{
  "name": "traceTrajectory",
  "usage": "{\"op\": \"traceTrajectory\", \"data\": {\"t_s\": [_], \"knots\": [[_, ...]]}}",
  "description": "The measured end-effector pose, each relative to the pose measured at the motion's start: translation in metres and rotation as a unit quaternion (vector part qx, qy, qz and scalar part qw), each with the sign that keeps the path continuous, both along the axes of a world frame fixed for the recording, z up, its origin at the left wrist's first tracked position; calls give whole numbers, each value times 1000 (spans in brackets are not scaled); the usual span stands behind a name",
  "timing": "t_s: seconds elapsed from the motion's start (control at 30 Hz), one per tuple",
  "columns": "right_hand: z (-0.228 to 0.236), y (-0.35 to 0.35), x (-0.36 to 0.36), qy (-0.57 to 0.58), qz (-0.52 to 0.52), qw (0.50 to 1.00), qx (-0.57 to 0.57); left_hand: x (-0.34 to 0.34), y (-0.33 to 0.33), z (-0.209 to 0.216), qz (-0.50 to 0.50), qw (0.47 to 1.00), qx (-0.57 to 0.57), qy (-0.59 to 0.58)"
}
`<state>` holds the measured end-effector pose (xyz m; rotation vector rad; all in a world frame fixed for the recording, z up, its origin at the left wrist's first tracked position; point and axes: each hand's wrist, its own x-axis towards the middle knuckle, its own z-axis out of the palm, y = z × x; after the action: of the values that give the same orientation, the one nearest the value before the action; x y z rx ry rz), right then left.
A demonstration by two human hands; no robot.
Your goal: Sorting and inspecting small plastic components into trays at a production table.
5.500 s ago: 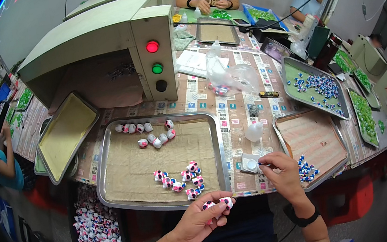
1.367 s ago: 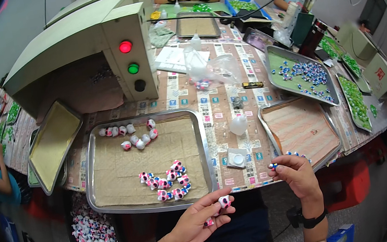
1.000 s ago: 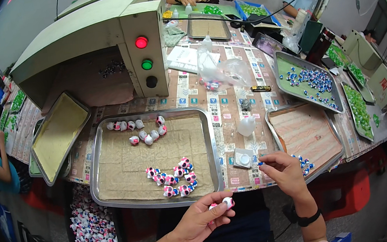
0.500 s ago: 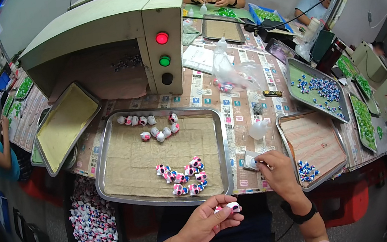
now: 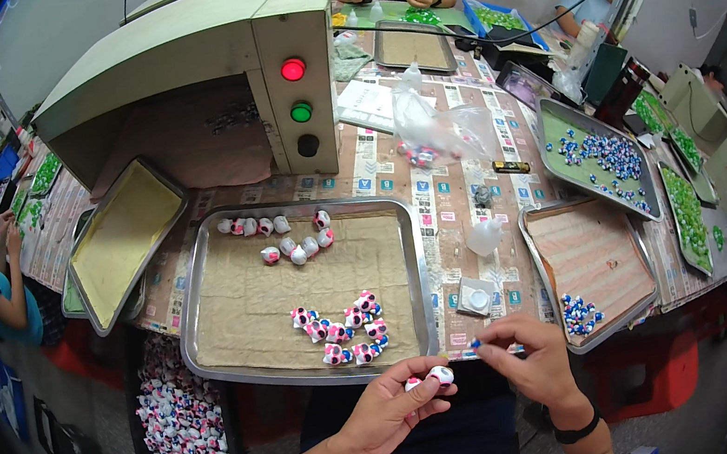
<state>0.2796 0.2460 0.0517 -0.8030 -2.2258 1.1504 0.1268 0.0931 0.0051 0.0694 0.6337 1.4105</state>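
Head view shows the person's left hand point(image 5: 380, 415) clamped on small white-and-pink figures point(image 5: 441, 375), which sit between thumb and fingers, one protruding beyond the fingertips toward the right. The right hand point(image 5: 535, 366) has thumb and forefinger pinched together on a tiny blue piece point(image 5: 476, 344) at their very tips, near the figures but apart from them. Beyond the right hand sits a pale square block point(image 5: 475, 297); a cloth-lined tray point(image 5: 245, 315) lies ahead of the left.

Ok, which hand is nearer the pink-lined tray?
Right. The right hand is by the near left corner of the pink-lined tray; the left hand is farther to the left, by the near right corner of the beige-lined tray.
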Motion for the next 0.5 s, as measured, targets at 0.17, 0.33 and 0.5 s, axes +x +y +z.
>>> {"op": "traceTrajectory", "data": {"t_s": [0.17, 0.33, 0.5], "knots": [[1, -19, 8, 73, 31, 977, -198, 4, 5, 6, -10, 999, 2, 43], [-2, -21, 8, 77, 43, 970, -225, 6, 4, 5, -14, 995, 0, 101], [-4, -22, 10, 57, 53, 972, -222, 9, 4, 4, 0, 989, -4, 150]]}}
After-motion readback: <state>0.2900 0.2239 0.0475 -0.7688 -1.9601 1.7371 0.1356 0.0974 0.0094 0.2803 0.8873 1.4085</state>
